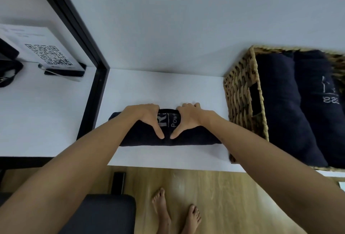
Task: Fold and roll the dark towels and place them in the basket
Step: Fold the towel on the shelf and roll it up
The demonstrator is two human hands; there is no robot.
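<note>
A dark navy towel [196, 136], rolled into a long bundle with grey lettering on top, lies across the white table [164, 88]. My left hand [145, 117] and my right hand [188, 117] both grip its middle, fingers curled over the far side, thumbs pointing toward each other on the near side. To the right stands a woven wicker basket [240, 95] holding two rolled dark towels [278, 99] side by side; the right one carries pale embroidery.
A black frame post [93, 91] separates this table from a left surface with a QR-code sign [48, 52] on a stand and a dark object. Below are a wooden floor, a dark stool [104, 213] and bare feet.
</note>
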